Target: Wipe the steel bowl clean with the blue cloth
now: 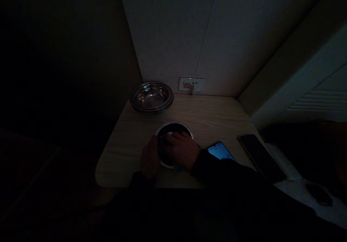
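A round bowl with a pale rim (175,123) and a dark inside sits near the front of the small wooden table. My left hand (150,158) closes on the bowl's left edge, with its fingers held together. Reaching over the right side, my right hand (183,149) is inside the bowl, its fingers bent and pressed down on what looks like a bluish cloth (178,169). Part of that cloth hangs over the near rim. Dim light hides most of the cloth and the bowl's floor.
Several nested metal bowls (151,101) stand at the table's back left corner. A lit phone (220,150) lies right of the bowl, partly under my sleeve, and a dark phone (260,155) lies farther right. Behind, a wall socket (191,84) holds a plug.
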`<state>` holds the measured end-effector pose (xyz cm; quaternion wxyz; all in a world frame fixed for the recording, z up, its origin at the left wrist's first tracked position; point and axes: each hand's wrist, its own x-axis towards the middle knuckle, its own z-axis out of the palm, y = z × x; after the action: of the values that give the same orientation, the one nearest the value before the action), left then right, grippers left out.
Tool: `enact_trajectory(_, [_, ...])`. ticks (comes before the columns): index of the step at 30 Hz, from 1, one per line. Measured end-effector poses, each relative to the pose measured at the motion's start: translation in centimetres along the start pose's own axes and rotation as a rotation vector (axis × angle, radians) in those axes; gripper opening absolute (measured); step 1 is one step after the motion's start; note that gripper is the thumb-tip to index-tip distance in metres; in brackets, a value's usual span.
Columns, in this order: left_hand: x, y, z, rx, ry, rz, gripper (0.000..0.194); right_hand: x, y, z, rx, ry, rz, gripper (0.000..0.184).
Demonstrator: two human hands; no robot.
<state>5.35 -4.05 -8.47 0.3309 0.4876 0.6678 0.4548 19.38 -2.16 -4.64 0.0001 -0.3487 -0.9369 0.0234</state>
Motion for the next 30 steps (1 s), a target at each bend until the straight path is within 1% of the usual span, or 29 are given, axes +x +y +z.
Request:
enact_trajectory(2, [-0.04,0.16,0.0,-0.022,-0.002,-0.015,0.039,0.16,-0.02,-0.02,0.012,0.005,0.003,0.02])
enact_trajectory(4, [-0.14,0.38,0.06,-0.064,-0.046,-0.048,0.044,-0.11,0.15,-0.08,0.015,-0.035,-0.048,0.017])
enact_trajectory(6, [-0.21,0.55,0.12,-0.081,-0.063,-0.058,0.045,-0.44,0.3,-0.13,0.008,-0.062,-0.083,0.017])
enact_trajectory(10, [-0.14,0.46,0.12,-0.027,-0.008,-0.046,0.045,-0.26,0.01,-0.22,-0.002,-0.009,-0.017,0.021])
enact_trajectory(12, [-0.08,0.35,0.1,-0.022,-0.021,-0.057,0.047,-0.17,-0.14,-0.29,-0.009,-0.019,-0.02,0.02])
enact_trajectory(15, [-0.01,0.33,0.13,-0.051,-0.056,-0.029,0.046,-0.41,-0.02,-0.43,-0.027,-0.066,-0.082,0.018])
enact_trajectory(20, [0.35,0.31,0.1,0.017,-0.035,0.004,0.037,-0.57,0.35,-0.54,-0.075,-0.038,-0.114,0.022])
enact_trajectory(21, [0.42,0.27,0.09,0.011,-0.052,-0.002,0.038,-0.56,0.43,-0.58,-0.093,-0.047,-0.134,0.021])
enact_trajectory(24, [0.58,0.12,0.1,-0.064,-0.129,-0.049,0.049,-0.46,0.7,-0.74,-0.131,-0.092,-0.209,0.016])
enact_trajectory(25, [0.6,0.05,0.11,-0.076,-0.138,-0.059,0.051,-0.38,0.77,-0.79,-0.134,-0.093,-0.22,0.017])
enact_trajectory(28, [0.6,-0.13,0.1,-0.056,-0.114,-0.054,0.047,-0.05,0.85,-0.89,-0.136,-0.072,-0.215,0.022])
enact_trajectory(30, [0.55,-0.18,0.07,-0.073,-0.118,-0.055,0.047,0.06,0.83,-0.93,-0.146,-0.098,-0.218,0.021])
